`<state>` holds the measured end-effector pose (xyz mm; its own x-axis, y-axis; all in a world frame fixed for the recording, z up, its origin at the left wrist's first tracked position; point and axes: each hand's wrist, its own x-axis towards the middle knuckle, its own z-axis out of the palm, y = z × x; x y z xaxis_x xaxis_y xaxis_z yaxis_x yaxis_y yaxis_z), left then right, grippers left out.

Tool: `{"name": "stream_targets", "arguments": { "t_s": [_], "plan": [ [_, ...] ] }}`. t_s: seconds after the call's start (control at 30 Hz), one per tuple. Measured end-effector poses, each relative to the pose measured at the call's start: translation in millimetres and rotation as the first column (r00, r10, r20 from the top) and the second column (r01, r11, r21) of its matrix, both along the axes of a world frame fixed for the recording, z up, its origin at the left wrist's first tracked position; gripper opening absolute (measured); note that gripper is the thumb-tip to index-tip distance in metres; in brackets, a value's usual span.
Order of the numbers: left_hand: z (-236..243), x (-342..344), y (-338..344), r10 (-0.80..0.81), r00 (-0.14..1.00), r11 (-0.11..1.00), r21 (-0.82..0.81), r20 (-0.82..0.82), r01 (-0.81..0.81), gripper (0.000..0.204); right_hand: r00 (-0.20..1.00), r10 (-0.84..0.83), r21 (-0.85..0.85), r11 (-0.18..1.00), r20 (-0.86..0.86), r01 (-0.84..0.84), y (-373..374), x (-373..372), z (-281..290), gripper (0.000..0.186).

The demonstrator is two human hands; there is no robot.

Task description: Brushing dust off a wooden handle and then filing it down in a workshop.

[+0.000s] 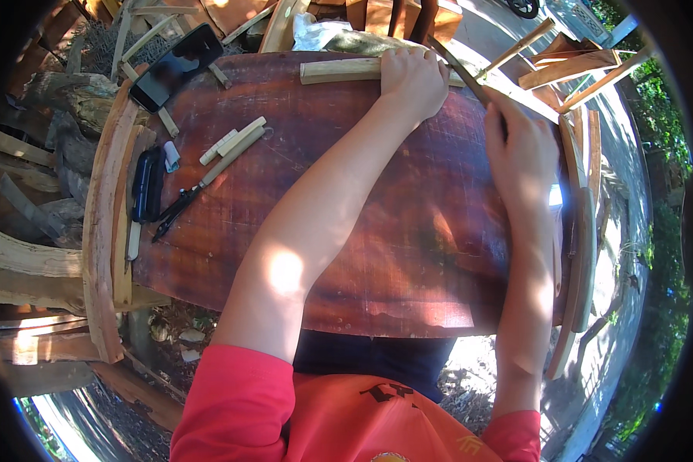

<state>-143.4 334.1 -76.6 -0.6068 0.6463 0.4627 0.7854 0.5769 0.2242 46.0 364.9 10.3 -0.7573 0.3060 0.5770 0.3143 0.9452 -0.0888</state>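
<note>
My left hand (414,83) is closed over a pale wooden strip (339,71) lying along the far edge of the reddish-brown tabletop (416,262). To its right, my right hand (522,142) grips the near end of a long, narrow, dark blade-like tool (460,71). This tool slants up and left toward the strip's right end, close beside my left hand. Its handle is covered by my fingers, and I cannot tell whether it is a saw, a knife or a file. Whether its edge touches the strip is also unclear.
Left on the table lie small wooden pieces (231,144), a black compass-like tool (179,208) and a dark case (148,185). A phone (177,68) leans at the far left corner. Curved wooden boards (104,231) flank the left edge; more wood (570,69) stands far right.
</note>
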Motion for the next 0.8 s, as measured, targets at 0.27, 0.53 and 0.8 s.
{"name": "stream_targets", "arguments": {
  "t_s": [0.27, 0.53, 0.8],
  "plan": [
    [2.8, 0.2, -2.6, -0.05, 0.999, 0.999, 0.005, 0.009, 0.05, 0.045, 0.999, -0.022, -0.039, 0.999, 0.032, 0.023, -3.8, -2.8, -1.7, 0.026],
    [4.3, 0.7, -2.3, -0.002, 1.0, 0.999, -0.034, 0.006, 0.002, 0.043, 0.997, -0.054, -0.132, 0.989, 0.051, 0.061, -0.5, -3.9, 0.7, 0.027],
    [6.2, -5.1, -8.5, -0.143, 0.99, 0.99, 0.009, 0.005, 0.143, 0.045, 0.978, -0.05, -0.144, 0.986, 0.201, 0.08, -6.5, 3.1, 1.0, 0.034]
  ]
}}
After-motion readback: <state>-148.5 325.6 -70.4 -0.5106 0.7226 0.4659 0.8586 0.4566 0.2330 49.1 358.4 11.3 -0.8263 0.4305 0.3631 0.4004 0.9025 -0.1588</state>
